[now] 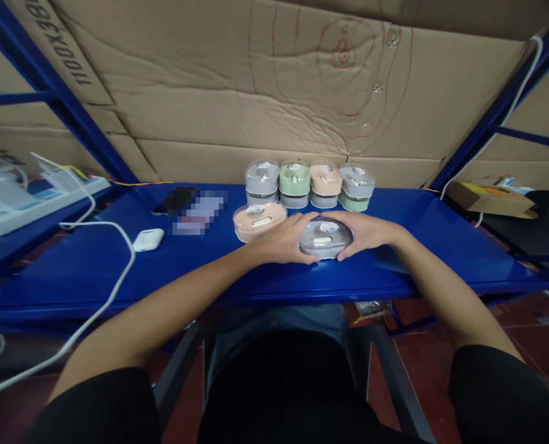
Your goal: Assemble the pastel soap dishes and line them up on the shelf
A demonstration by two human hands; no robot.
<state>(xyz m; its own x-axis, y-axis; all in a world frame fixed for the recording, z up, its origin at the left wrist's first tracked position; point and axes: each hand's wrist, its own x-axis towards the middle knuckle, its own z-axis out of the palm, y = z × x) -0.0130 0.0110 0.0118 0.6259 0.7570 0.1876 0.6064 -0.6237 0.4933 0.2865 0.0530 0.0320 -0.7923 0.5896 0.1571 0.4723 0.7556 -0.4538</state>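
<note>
Nearest, black sleeves (93, 407) are framing two bare forearms that are reaching over the front edge of a blue table (200, 271). Just past that edge, a grey lidded container (326, 245) is sitting between the hands, its white-tabbed lid facing up. The left hand (283, 240) is cupping its left side, thumb pressing near the front and fingers curving around the back; the right hand (369, 231) is mirroring this on the right side. Both hands are opening only as wide as the container, which they are gripping between them (whether its base is touching the table, I cannot tell).

Just beyond the left hand, a peach container (256, 223) is resting, partly hidden by that hand. Farther left, a white earbud case (148, 240) is lying near a white cable (125, 271), with a dark flat object (170, 203) lying beyond it, partly blurred out. Behind, four two-high stacks (294, 180) are standing in a row, showing grey, green, peach and grey tops. Farthest back, a cardboard panel (200, 80) is rising, bearing red curved lines.
</note>
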